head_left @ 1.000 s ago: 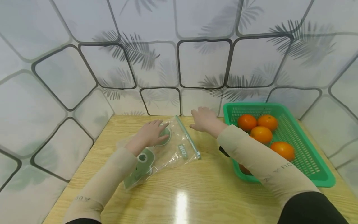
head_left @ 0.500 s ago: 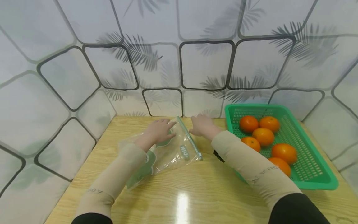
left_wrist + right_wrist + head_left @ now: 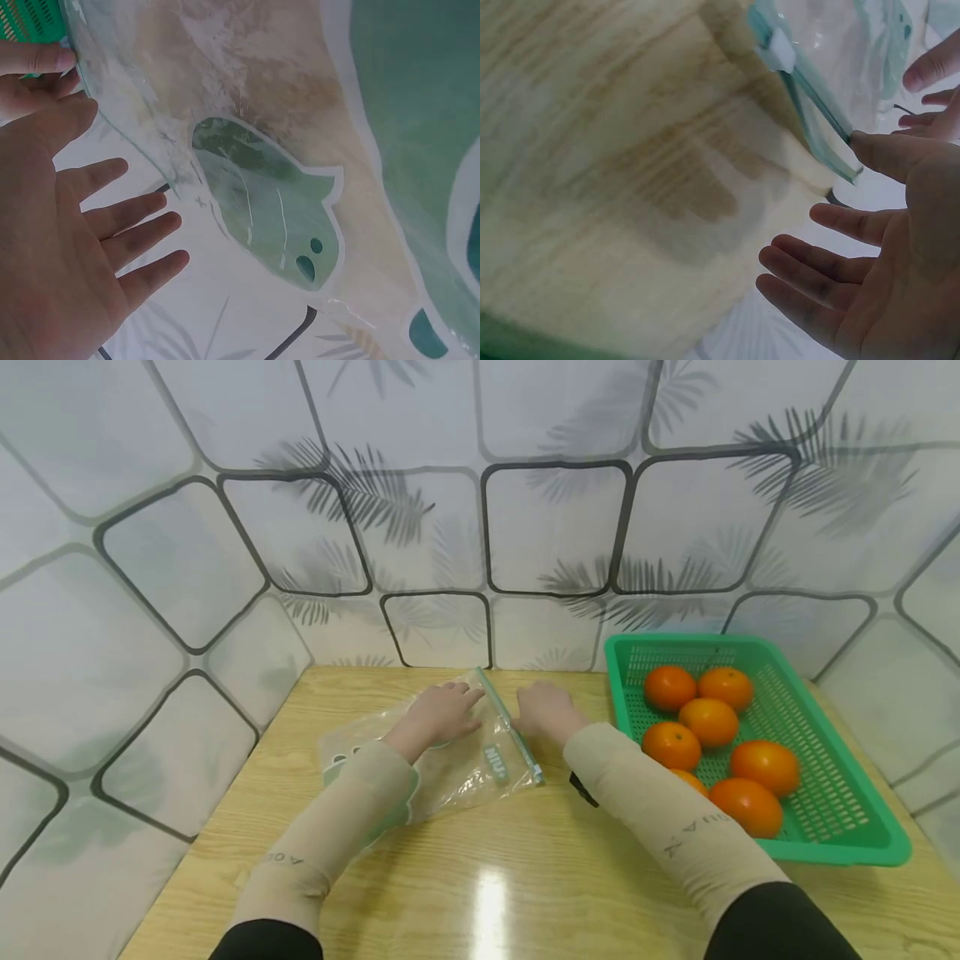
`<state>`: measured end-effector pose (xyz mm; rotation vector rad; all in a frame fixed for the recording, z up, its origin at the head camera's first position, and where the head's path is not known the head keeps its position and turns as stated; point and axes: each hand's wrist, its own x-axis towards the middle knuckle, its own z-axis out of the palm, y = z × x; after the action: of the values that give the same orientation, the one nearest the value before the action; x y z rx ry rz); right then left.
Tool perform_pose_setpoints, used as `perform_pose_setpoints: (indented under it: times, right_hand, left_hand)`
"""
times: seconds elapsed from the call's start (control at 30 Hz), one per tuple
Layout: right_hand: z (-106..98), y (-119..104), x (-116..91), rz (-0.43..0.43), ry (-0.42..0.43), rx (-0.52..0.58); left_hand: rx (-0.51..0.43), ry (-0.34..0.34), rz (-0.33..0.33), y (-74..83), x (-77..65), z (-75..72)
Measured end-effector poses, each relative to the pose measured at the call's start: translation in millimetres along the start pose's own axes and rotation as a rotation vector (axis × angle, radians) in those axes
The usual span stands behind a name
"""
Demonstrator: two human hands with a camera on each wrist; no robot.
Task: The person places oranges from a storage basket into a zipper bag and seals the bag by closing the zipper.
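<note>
A clear zip bag (image 3: 457, 777) with green printed shapes lies flat on the wooden table, its green slider edge (image 3: 510, 727) facing right. Over the bag's upper part is my left hand (image 3: 441, 714), fingers spread and straight; whether it presses on the plastic I cannot tell. Close beside the slider edge is my right hand (image 3: 546, 712). In the right wrist view its thumb (image 3: 885, 154) meets the zip strip, while the other fingers are held apart from it, loosely bent. A white slider (image 3: 780, 51) sits at the near end of the strip.
On the right stands a green plastic basket (image 3: 832, 777) with several orange fruits (image 3: 708, 722) in it. A patterned wall (image 3: 555, 535) rises behind the table (image 3: 420, 902) and along its left side.
My left hand has slid right across the bag toward its zip edge. My right hand has come down and nearer to that edge. The bag and basket lie as before.
</note>
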<state>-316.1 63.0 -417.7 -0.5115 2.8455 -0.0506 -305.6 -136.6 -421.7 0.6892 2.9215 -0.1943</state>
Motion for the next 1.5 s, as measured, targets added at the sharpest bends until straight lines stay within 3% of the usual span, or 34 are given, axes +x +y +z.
perform_pose_setpoints:
  times: [0.3, 0.63, 1.07, 1.3, 1.5]
  right_hand:
    - [14, 2, 4, -0.022, -0.042, 0.029]
    - [15, 1, 9, -0.048, -0.077, 0.078]
    - [11, 4, 8, -0.146, -0.087, 0.153]
    - [11, 3, 8, -0.185, -0.076, 0.184]
    - [7, 7, 7, -0.195, -0.073, 0.280]
  left_hand:
    - [0.006, -0.014, -0.014, 5.0, 4.9, 5.3]
    - [-0.032, -0.040, 0.000, 9.2, 7.8, 11.9]
    - [0.021, 0.022, 0.047, 17.0, 11.5, 16.2]
    - [-0.009, 0.065, 0.075, 17.5, 12.0, 15.8]
    - [-0.010, 0.101, 0.083, 16.8, 14.3, 13.7]
